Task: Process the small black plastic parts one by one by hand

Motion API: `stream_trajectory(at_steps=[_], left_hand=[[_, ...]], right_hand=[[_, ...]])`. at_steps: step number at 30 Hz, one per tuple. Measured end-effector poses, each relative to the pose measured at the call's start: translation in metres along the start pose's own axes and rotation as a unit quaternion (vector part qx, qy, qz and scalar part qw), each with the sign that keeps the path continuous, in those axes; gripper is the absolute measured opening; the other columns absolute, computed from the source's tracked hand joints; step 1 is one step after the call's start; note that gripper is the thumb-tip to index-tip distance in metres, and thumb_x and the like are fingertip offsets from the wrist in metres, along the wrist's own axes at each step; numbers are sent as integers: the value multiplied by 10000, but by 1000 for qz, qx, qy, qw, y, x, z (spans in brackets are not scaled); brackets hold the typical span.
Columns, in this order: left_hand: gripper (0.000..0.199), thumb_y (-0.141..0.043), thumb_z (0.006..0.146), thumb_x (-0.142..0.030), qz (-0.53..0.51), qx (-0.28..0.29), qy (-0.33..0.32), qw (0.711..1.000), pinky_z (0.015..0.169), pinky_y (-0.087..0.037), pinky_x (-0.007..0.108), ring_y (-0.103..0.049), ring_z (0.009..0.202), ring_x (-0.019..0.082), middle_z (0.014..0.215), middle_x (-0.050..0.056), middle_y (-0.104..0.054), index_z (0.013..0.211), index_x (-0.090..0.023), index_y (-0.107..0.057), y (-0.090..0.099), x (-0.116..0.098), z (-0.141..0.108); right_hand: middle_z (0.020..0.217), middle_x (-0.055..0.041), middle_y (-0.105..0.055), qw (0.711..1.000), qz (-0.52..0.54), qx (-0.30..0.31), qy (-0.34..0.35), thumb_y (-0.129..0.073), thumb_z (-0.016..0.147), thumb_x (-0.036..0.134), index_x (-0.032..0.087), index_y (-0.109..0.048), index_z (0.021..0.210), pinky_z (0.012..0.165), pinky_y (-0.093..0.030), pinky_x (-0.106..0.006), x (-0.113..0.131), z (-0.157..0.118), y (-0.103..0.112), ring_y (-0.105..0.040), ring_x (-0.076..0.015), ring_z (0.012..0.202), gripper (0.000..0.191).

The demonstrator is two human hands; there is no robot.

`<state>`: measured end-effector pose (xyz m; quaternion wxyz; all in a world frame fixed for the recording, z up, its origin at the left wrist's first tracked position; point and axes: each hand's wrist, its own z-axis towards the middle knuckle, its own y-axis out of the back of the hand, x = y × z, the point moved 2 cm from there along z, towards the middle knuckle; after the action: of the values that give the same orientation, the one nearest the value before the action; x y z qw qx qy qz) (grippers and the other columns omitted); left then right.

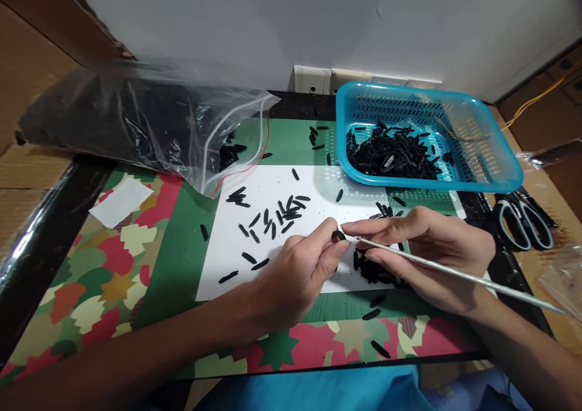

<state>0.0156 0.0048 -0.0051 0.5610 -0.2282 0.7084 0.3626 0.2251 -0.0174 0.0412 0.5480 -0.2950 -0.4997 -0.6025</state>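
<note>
The left hand (311, 262) holds a small, curved black piece (339, 236) between thumb and forefinger, the fingertips closed together above a rectangular white paper sheet (230, 235). The right hand (436, 247), just beside it on the right, grips a slender silver-grey rod (500, 288) between thumb and fingers; its narrow end points left, toward the piece. Whether the two touch cannot be told.

For good control, the pinch should be firm without crushing, with part of the piece exposed. The rod is best guided from near its tip, with small, light movements directed clear of the left fingertips. A heap of narrow black pieces (370, 270) lies below the right hand; the knuckles should be kept from scattering it.
</note>
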Motion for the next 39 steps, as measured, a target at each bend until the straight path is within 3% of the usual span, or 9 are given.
stream_trajectory(at_steps=[13, 21, 25, 29, 33, 36, 39], left_hand=[[373, -363, 1133, -540, 20, -2, 3, 1000, 498, -251, 248, -310, 532, 109, 617, -79, -348, 900, -251, -403, -2, 0, -1], [282, -352, 1122, -435, 59, 0, 5, 998, 506, -239, 269, -308, 515, 109, 610, -86, -350, 956, -239, -465, -1, -8, 1], [267, -361, 1104, -413, 81, 0, 13, 997, 527, -272, 277, -356, 518, 114, 608, -79, -390, 974, -227, -502, -1, -10, 2], [291, -345, 1113, -429, 77, -2, 18, 997, 542, -289, 283, -394, 528, 115, 616, -70, -440, 946, -234, -481, -1, -8, 3], [304, -341, 1125, -446, 57, 1, 23, 998, 530, -274, 282, -383, 523, 111, 616, -78, -431, 940, -241, -468, 0, -7, 3], [325, -331, 1134, -472, 48, 3, 23, 999, 533, -283, 283, -393, 529, 113, 625, -77, -441, 947, -242, -466, 0, -8, 3], [364, -314, 1139, -507, 39, 5, 25, 999, 540, -299, 287, -414, 546, 116, 641, -69, -468, 945, -240, -467, 1, -10, 2]], right_hand=[[1169, -28, -861, 998, -13, 45, 31, -816, 924, 98, 255, -714, 958, 832, -719, -286, -2, 2, 6, -853, -230, 1030, 190], [1202, -44, -853, 984, -126, 78, 97, -788, 955, 122, 258, -679, 949, 743, -725, -295, 3, 3, 8, -858, -256, 1005, 174], [1267, -23, -834, 958, -214, 99, 164, -701, 1013, 123, 263, -695, 960, 837, -729, -275, 2, 4, 8, -849, -226, 1046, 150], [1304, -84, -817, 935, -260, 104, 217, -632, 1044, 111, 240, -683, 973, 947, -719, -288, 3, 1, 5, -815, -223, 1162, 156], [1304, -140, -810, 923, -287, 111, 230, -575, 1067, 91, 222, -672, 956, 1000, -692, -270, 5, -3, -1, -781, -195, 1232, 197], [1321, -112, -804, 922, -291, 104, 233, -527, 1090, 110, 238, -673, 900, 1013, -686, -263, 6, -6, -3, -761, -191, 1268, 272], [1367, -88, -787, 932, -276, 99, 214, -591, 1056, 107, 239, -685, 944, 985, -710, -295, 5, -9, -3, -771, -230, 1259, 197]])
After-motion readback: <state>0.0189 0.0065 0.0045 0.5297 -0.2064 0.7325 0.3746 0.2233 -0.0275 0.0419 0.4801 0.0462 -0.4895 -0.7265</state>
